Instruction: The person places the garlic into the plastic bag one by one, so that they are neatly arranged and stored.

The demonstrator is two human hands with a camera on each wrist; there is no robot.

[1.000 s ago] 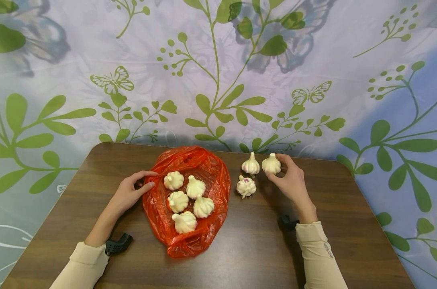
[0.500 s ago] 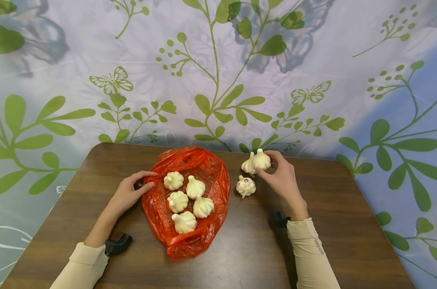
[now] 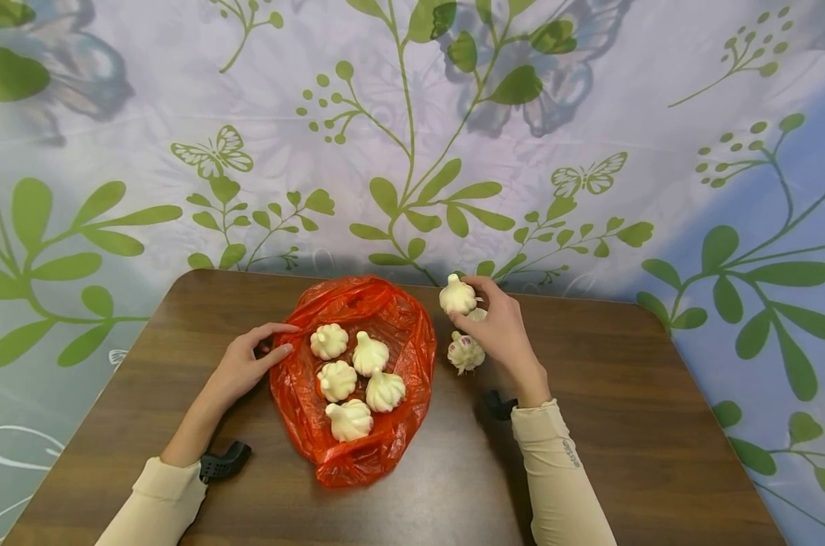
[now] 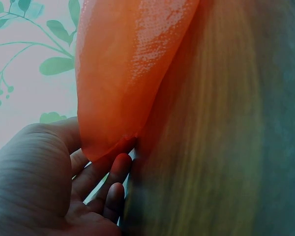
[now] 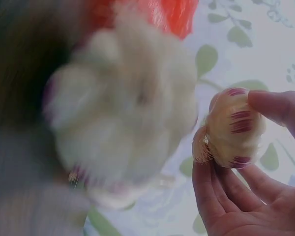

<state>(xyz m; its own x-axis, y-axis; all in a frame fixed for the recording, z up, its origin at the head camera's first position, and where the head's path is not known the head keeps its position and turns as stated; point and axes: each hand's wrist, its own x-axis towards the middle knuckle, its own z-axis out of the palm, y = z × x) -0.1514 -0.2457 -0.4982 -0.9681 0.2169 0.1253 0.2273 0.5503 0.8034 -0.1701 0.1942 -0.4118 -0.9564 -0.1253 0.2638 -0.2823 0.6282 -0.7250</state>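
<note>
Head view | left hand (image 3: 244, 359): thumb and forefinger stood apart, touching the left edge of the red bag (image 3: 418, 353) | right hand (image 3: 503, 327): fingers pinched a garlic bulb (image 3: 456, 295) just right of it

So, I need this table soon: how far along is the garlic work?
Five garlic bulbs already lie in the red bag, its edge touched by the left hand. The right hand holds another bulb outside the bag. Two more bulbs sit on the table, one mostly hidden. So bagging looks over half done, with three seemingly left.
</note>
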